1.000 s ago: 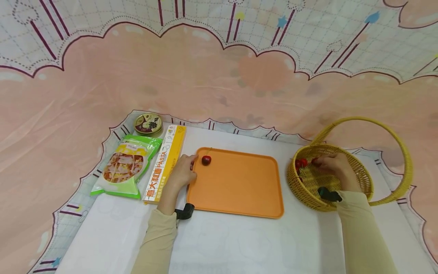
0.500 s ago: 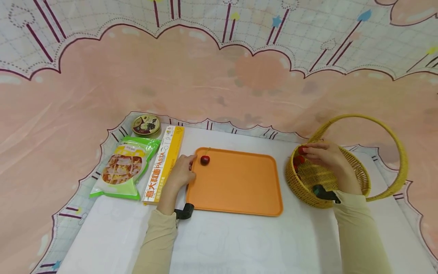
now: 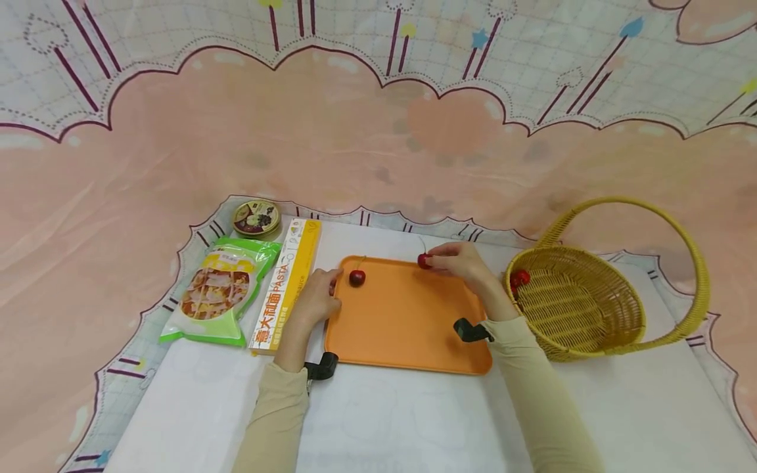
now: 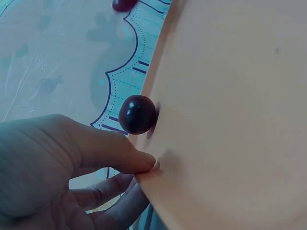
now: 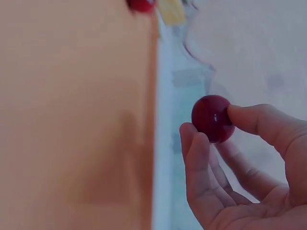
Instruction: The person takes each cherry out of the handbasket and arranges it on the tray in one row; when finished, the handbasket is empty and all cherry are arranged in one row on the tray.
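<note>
My left hand (image 3: 317, 297) pinches the left rim of the orange tray (image 3: 408, 322), thumb on top and fingers beneath, as the left wrist view shows. A dark red cherry (image 3: 357, 278) with a stem lies in the tray's far left corner, just beyond that thumb. Over the tray's far edge, my right hand (image 3: 464, 263) holds a second cherry (image 5: 213, 119) between thumb and fingertips. To the right stands the yellow wicker basket (image 3: 576, 348), where a few red cherries (image 3: 519, 279) rest against the left inner wall.
Left of the tray lie a yellow and white pasta box (image 3: 286, 286) and a green-edged food bag (image 3: 219, 289). A round tin (image 3: 257, 219) stands behind them. The basket's tall handle (image 3: 700, 276) arches out on the right. A patterned cloth (image 3: 378, 144) hangs behind the table.
My right hand has lifted a cherry out of the basket and carried it left to above the tray's far edge. My left hand has stayed at the tray's rim.
</note>
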A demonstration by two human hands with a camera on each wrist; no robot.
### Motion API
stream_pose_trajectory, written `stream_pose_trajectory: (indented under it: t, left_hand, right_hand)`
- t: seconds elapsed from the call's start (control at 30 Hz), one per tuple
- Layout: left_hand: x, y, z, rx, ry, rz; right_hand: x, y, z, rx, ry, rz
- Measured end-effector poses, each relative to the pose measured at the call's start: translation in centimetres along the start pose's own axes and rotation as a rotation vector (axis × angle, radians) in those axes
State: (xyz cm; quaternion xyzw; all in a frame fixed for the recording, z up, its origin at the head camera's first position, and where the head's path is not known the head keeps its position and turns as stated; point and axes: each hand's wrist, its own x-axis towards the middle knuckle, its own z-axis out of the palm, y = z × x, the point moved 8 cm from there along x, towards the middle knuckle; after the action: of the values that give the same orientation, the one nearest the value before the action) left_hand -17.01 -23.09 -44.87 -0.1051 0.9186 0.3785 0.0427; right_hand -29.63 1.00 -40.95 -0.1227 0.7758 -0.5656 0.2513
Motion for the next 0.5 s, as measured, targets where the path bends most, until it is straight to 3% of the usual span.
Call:
stream_pose_trajectory:
  t: [0.23,0.5]
  left_hand:
    - [0.0,0.1,-0.2,-0.009,0.006,0.004]
    - [0.0,0.1,-0.1,0.0,-0.003,-0.004]
  right_hand:
    - [2.0,1.1,5.6,-0.051,0.008,0.05]
    - [2.8,1.7,9.1,-0.014,0.004,0.08]
